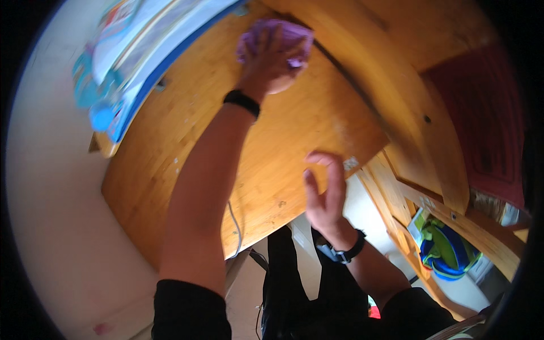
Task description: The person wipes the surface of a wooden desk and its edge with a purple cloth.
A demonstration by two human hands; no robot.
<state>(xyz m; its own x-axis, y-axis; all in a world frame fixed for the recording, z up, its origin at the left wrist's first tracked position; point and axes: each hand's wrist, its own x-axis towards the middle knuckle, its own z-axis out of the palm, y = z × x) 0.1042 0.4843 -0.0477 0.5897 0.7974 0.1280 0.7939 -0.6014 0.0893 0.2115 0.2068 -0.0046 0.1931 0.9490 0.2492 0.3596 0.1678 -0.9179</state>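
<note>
My left hand (272,59) is stretched far out over the wooden desktop (272,140), its spread fingers pressing on a crumpled purple cloth (297,36). The cloth lies flat against the wood near the back edge, partly hidden under the hand. My right hand (325,191) hovers near the front right edge of the desktop, fingers curled and apart, with nothing in it. Dark bands circle both wrists.
At the upper left, a shelf with a blue edge (170,63) holds papers and a blue-capped bottle (102,115). A grey cable (235,225) hangs over the front edge. Wooden furniture (425,161) and a blue and green bag (446,250) are at right.
</note>
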